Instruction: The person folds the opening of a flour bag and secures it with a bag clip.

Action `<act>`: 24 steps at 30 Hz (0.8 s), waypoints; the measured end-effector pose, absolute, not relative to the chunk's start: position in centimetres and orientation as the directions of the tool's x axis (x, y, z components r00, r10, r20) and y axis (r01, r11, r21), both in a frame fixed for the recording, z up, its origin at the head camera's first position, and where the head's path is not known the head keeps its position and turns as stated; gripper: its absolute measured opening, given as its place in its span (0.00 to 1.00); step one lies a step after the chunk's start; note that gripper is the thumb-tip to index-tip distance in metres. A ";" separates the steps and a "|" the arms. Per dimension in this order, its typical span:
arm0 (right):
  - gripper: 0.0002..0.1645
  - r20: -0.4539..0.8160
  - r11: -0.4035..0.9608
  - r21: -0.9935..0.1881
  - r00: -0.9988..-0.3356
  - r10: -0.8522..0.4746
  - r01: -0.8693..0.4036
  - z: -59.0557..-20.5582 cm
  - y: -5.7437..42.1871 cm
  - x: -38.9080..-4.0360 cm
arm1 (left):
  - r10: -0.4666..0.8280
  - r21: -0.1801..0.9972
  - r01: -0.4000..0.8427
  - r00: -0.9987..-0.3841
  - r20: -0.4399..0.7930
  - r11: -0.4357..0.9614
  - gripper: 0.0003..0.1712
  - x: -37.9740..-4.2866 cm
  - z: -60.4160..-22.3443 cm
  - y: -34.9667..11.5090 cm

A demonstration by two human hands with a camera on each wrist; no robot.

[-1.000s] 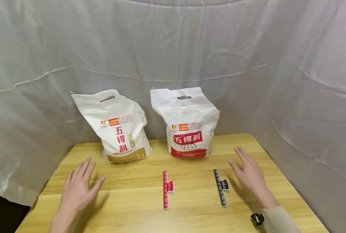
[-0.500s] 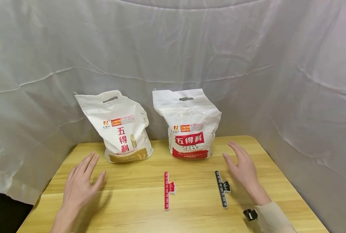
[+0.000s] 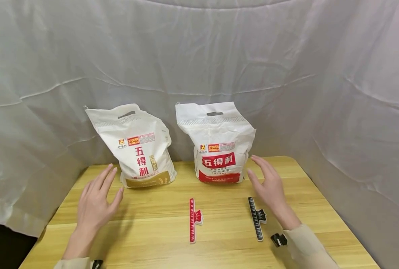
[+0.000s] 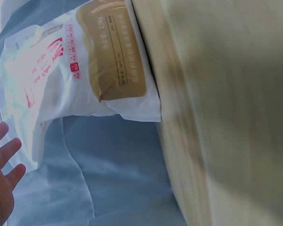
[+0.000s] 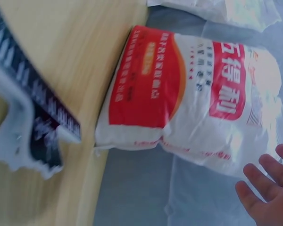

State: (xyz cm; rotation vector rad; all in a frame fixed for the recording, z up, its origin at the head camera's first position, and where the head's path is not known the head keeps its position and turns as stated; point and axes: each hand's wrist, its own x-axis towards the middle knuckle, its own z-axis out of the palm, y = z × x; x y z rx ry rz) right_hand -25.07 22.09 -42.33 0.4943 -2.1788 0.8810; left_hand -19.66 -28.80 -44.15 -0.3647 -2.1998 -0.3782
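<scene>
Two white flour bags stand at the back of the wooden table: a gold-banded bag (image 3: 140, 149) on the left, leaning, and a red-banded bag (image 3: 219, 145) on the right. Each has a cut-out handle at its top. My left hand (image 3: 96, 200) is in front and left of the gold-banded bag, fingers spread, holding nothing. My right hand (image 3: 268, 185) reaches toward the red-banded bag's right side, its fingers extended and holding nothing. On the table in front of the bags lie a red clip (image 3: 193, 220) with piano-key markings and a matching black clip (image 3: 257, 219), the latter nearest my right hand.
A grey cloth (image 3: 199, 48) hangs behind the bags and along both sides of the table. The wooden tabletop (image 3: 152, 231) has rounded back corners. Black wrist devices (image 3: 279, 240) sit at the sleeves.
My right hand has moved left and forward toward the red-banded bag. My left hand has moved slightly forward and right. Bags and clips stay in place on the table.
</scene>
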 end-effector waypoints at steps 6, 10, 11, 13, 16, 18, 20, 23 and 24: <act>0.28 0.769 0.654 -0.429 -0.632 -0.097 -0.623 -41.4 20.5 -25.9 | 0.130 0.134 0.410 -0.555 0.821 0.902 0.39 -20.7 -43.1 -28.0; 0.27 0.782 0.621 -0.425 -0.612 -0.115 -0.659 -40.8 19.5 -26.2 | 0.138 0.142 0.431 -0.555 0.821 0.891 0.38 -21.4 -42.4 -27.6; 0.27 0.785 0.611 -0.423 -0.607 -0.120 -0.669 -40.7 19.2 -26.3 | 0.137 0.145 0.433 -0.556 0.819 0.889 0.37 -21.6 -42.3 -27.5; 0.27 0.793 0.597 -0.416 -0.595 -0.132 -0.686 -40.5 18.5 -26.5 | 0.138 0.148 0.439 -0.555 0.821 0.886 0.37 -21.8 -41.9 -27.4; 0.27 0.796 0.577 -0.413 -0.587 -0.148 -0.705 -40.1 17.5 -26.7 | 0.139 0.139 0.450 -0.531 0.836 0.882 0.36 -22.2 -41.4 -27.1; 0.27 0.798 0.556 -0.413 -0.581 -0.160 -0.721 -39.8 16.8 -26.9 | 0.149 0.129 0.455 -0.527 0.837 0.881 0.37 -22.6 -41.0 -26.9; 0.28 0.800 0.543 -0.411 -0.576 -0.171 -0.732 -39.6 16.2 -27.2 | 0.157 0.119 0.459 -0.519 0.840 0.880 0.37 -23.0 -40.5 -26.8; 0.27 0.803 0.533 -0.404 -0.567 -0.183 -0.744 -39.2 15.2 -27.5 | 0.173 0.100 0.466 -0.508 0.844 0.879 0.38 -23.6 -39.8 -26.5; 0.27 0.806 0.531 -0.398 -0.562 -0.186 -0.748 -39.1 14.9 -27.6 | 0.175 0.094 0.472 -0.495 0.851 0.877 0.37 -23.8 -39.6 -26.5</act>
